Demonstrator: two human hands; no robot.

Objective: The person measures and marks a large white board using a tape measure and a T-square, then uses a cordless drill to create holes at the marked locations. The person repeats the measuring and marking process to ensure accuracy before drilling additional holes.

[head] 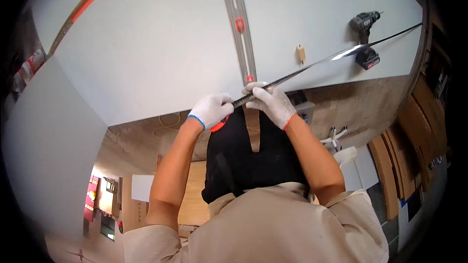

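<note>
A white knit glove covers my left hand (214, 110), which grips a tape measure; part of its red case (220, 124) shows below the palm. From there the extended tape blade (292, 75) slants up to the right, over the white panel. My right hand (270, 101), gloved too, pinches the blade between thumb and fingers. Just beyond it, a pair of grey metal rails (239, 40) with red clips (239, 25) runs away across the panel. Under the blade stands a cordless drill (365, 25) with its battery (367, 59). A small yellowish block (301, 54) lies between rails and drill.
The white panel's near edge (153, 115) crosses before my waist. Another large pale panel (47, 146) stands at the left. Brown cardboard (391, 175) is stacked at the lower right, near a white chair or stool base (333, 138). Thin cord (164, 128) lies on the floor.
</note>
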